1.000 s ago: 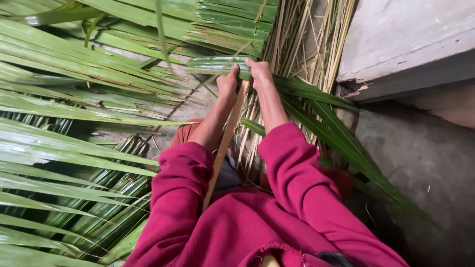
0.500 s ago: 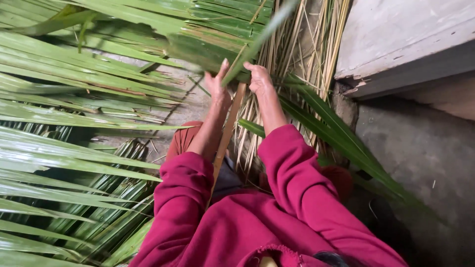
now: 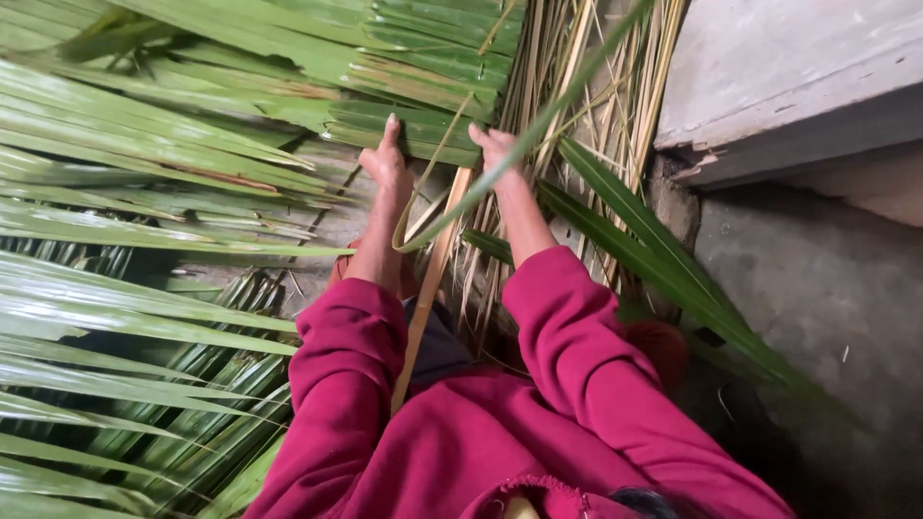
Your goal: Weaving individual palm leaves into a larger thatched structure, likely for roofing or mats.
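Observation:
Long green palm leaflets (image 3: 144,163) fan out from a tan midrib (image 3: 435,269) that runs between my arms in dark pink sleeves. My left hand (image 3: 386,161) rests on the edge of a folded, woven band of green leaflets (image 3: 423,106), fingers pointing up. My right hand (image 3: 495,149) grips a single long green leaflet (image 3: 538,125) that slants up to the right across the frame and curls back down in a loop near the midrib.
Dry straw-coloured leaf strips (image 3: 586,86) lie behind my hands. A grey concrete step (image 3: 788,86) stands at the upper right, with a dark concrete floor (image 3: 827,317) below it. More green fronds (image 3: 115,384) cover the left side.
Both hands moved apart and slightly up. The right hand has pulled one leaflet loose so that it now slants up to the right.

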